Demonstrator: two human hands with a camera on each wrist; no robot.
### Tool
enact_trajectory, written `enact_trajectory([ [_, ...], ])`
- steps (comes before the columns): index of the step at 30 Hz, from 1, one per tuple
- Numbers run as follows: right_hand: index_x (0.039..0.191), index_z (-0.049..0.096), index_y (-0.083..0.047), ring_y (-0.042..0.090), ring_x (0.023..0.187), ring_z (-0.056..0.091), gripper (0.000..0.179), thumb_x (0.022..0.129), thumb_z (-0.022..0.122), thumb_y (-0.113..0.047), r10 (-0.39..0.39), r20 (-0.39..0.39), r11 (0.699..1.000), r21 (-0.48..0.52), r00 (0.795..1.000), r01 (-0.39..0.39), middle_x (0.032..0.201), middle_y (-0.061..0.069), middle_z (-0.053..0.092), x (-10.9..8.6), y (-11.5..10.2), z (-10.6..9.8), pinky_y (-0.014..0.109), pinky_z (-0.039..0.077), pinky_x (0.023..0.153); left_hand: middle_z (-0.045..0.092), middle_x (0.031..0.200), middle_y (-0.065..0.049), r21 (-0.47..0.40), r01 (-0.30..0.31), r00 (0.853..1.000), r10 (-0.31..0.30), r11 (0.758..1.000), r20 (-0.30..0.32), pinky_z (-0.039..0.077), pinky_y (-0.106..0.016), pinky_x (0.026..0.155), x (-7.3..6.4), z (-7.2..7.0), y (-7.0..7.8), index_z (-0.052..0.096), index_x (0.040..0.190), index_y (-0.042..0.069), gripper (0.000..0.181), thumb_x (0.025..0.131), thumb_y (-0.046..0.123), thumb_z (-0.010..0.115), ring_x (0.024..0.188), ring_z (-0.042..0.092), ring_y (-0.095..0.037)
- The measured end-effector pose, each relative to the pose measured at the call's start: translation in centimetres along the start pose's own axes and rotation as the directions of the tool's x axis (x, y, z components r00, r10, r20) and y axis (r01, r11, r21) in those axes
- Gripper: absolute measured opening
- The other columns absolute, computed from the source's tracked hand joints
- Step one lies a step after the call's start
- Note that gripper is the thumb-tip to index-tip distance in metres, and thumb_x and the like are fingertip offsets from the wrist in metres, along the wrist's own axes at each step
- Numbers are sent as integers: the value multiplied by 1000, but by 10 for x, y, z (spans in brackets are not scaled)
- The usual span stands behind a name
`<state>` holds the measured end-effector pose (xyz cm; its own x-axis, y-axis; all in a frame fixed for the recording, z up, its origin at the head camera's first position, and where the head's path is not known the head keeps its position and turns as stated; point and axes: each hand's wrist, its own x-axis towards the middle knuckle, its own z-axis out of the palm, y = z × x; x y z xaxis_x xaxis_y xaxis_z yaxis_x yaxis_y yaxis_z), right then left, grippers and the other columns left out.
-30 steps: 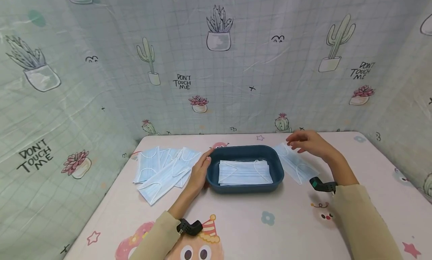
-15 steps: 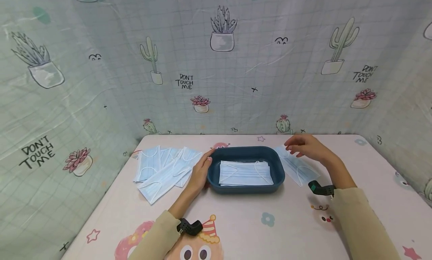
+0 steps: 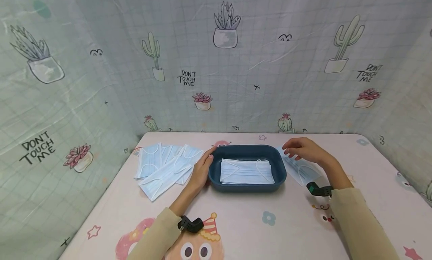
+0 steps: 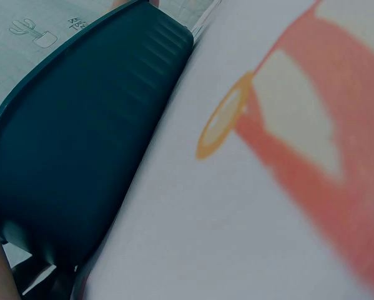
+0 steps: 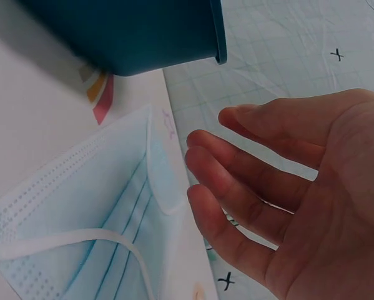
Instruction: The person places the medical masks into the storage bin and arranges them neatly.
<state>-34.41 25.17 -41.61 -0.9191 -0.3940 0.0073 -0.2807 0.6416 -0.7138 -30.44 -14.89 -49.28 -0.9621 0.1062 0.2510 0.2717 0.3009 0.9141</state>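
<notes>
A dark blue-green box [image 3: 247,188] stands mid-table with a neat stack of pale blue face masks [image 3: 248,172] inside. Along its left end lies my left hand [image 3: 201,170], fingers fairly straight and touching the outer wall and rim. In the left wrist view, the box's outer wall [image 4: 80,131] fills the left half. Over a loose face mask [image 3: 300,170] to the right of the box hovers my right hand [image 3: 305,149]. Its fingers [image 5: 230,187] are loosely bent with nothing between them, and the mask [image 5: 105,212] lies below them with an ear loop showing.
Several overlapping face masks [image 3: 165,166] are spread left of the box, next to my left hand. The table [image 3: 256,230] has a printed cartoon cover. A patterned curtain [image 3: 236,76] rises behind its far edge and continues along both sides.
My right hand has come slightly lower and a little left over the loose mask. The left hand stays at the box's end. The head view has shifted slightly.
</notes>
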Motion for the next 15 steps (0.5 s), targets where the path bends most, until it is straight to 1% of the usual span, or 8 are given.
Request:
enact_trajectory([
  [2,130,63,6,32,99,71,34,105,56,-16,-1,9,1000,-6,1000,1,121,27,71,1,1,0,45,64,84,45,163,6,4,0,1000,0,1000,1,26,-57,127,0,0,0,47,156,32,45,112,40,39,155,36,-24],
  [9,128,64,5,29,96,71,30,105,55,-13,-2,57,1000,6,998,2,118,26,72,5,3,3,44,63,81,46,162,5,-11,-12,1000,12,1000,-7,27,-56,127,1,0,1,49,154,35,43,112,37,40,154,38,-25],
  [13,127,65,4,25,95,70,29,104,56,-12,6,71,1000,8,997,-7,116,24,73,7,3,7,41,63,80,45,163,4,-8,-17,1000,16,1000,-15,27,-56,127,1,0,0,48,155,27,45,112,36,40,155,37,-26],
  [15,127,65,4,24,94,70,28,104,56,-11,5,73,1000,2,997,-5,116,24,73,7,3,8,40,62,80,45,163,4,3,-13,1000,13,1000,-16,28,-55,127,1,0,0,47,156,25,46,112,36,40,155,38,-26],
])
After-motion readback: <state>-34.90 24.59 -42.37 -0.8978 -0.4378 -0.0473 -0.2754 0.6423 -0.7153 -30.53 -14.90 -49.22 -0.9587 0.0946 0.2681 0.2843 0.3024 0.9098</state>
